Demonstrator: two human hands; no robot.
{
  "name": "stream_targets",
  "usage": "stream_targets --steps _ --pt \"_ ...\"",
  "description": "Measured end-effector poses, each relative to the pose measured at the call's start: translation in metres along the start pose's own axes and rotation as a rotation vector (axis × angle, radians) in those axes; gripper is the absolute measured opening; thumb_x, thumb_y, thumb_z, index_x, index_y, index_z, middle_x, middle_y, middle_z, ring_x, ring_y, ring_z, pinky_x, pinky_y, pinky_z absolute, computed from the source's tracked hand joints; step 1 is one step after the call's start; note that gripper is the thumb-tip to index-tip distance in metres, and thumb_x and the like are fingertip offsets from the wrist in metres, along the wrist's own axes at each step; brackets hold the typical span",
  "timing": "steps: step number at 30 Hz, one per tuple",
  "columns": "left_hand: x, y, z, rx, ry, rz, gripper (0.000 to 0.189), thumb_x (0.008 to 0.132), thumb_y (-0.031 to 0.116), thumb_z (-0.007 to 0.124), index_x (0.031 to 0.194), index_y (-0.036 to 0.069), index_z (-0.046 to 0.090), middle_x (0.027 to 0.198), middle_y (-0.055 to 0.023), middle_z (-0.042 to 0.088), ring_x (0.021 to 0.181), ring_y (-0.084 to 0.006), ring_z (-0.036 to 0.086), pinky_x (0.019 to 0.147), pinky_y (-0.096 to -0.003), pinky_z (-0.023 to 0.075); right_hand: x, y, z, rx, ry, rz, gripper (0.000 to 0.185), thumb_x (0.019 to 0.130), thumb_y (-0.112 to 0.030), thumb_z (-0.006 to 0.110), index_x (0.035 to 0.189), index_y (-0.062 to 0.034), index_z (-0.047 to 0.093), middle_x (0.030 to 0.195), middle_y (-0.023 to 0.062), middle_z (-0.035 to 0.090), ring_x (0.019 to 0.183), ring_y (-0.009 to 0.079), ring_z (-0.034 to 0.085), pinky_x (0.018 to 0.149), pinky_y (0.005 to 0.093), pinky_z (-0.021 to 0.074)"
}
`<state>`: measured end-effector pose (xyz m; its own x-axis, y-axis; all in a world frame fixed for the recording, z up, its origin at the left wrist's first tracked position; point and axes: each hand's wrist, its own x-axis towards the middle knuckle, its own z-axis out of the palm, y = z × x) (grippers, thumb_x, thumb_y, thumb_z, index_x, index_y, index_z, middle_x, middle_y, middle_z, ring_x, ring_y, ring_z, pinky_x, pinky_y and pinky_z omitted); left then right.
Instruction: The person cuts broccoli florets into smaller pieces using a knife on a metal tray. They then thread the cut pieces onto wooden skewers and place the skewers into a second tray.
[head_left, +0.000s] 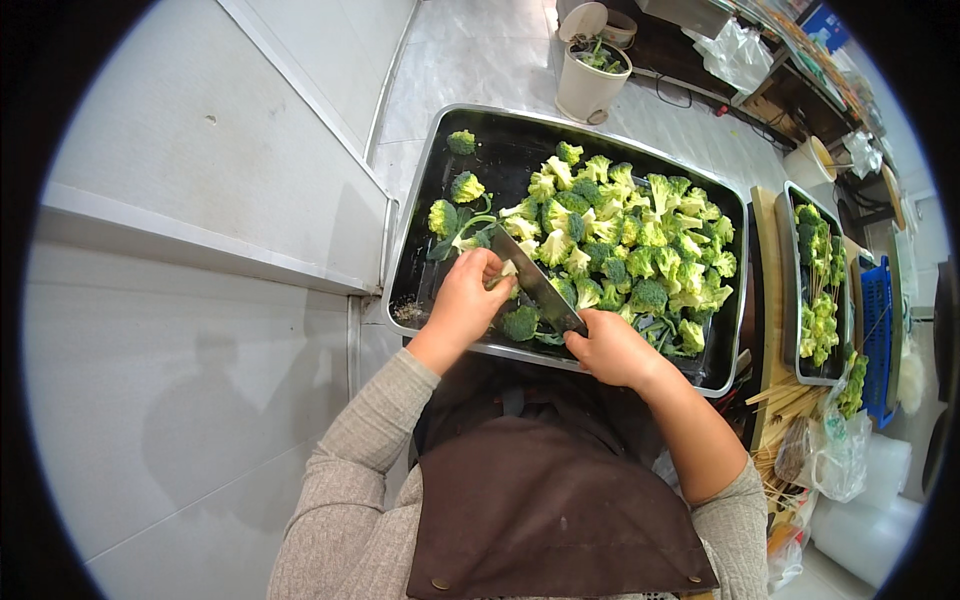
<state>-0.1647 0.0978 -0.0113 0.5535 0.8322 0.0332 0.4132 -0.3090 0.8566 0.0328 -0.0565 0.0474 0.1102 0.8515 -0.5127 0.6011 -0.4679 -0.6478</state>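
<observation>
My right hand (609, 346) grips the handle of a broad-bladed kitchen knife (534, 281), its blade slanting up and to the left over the tray. Pinched in the fingers of my left hand (471, 289) is a pale piece of broccoli (504, 276), close beside the blade and partly hidden by the fingers. Both hands are above a large dark tray (517, 124) with a metal rim. Cut broccoli florets (622, 232) heap across its middle and right. A few separate florets (466, 187) lie at the left, near a leafy green stem (474, 221).
A white bin (592, 82) holding green scraps stands on the tiled floor beyond the tray. To the right, a smaller tray (787, 300) contains skewered broccoli (821, 322), with loose wooden skewers (787, 401) nearby. A blue plastic basket (876, 337) lies farther right. White panelling (225, 150) borders the left side.
</observation>
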Motion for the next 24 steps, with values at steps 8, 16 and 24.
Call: stream_targets --steps 8,16,24 --pt "0.003 -0.020 -0.010 0.006 0.063 -0.034 0.032 0.092 0.018 0.075 0.116 0.000 0.065 0.110 -0.0139 0.067 0.097 -0.0271 0.070 0.089 -0.0391 0.0572 0.002 0.004 -0.001 -0.077 0.156 -0.046 0.027 0.103 -0.023 0.065 0.110 0.0029 0.068 0.072 0.0103 0.068 0.063 0.0217 0.067 0.064 0.0399 0.0549" --pt "0.003 -0.014 -0.046 -1.009 -0.242 -0.437 0.035 0.105 0.008 0.058 0.139 0.003 0.062 0.130 -0.0071 0.068 0.121 -0.0193 0.066 0.106 -0.0392 0.0535 -0.033 -0.001 -0.026 0.434 0.228 0.131 0.033 0.101 -0.026 0.073 0.120 0.0008 0.071 0.085 0.0096 0.073 0.076 0.0158 0.066 0.073 0.0348 0.0553" --pt "-0.016 0.045 -0.015 -0.861 -0.307 -0.353 0.035 0.111 0.006 0.053 0.145 0.000 0.054 0.135 -0.0131 0.067 0.120 -0.0187 0.066 0.106 -0.0354 0.0538 0.005 -0.028 0.005 0.390 0.500 -0.265 0.059 0.090 -0.019 0.090 0.138 -0.0038 0.060 0.107 0.0024 0.073 0.083 0.0085 0.062 0.075 0.0270 0.0545"
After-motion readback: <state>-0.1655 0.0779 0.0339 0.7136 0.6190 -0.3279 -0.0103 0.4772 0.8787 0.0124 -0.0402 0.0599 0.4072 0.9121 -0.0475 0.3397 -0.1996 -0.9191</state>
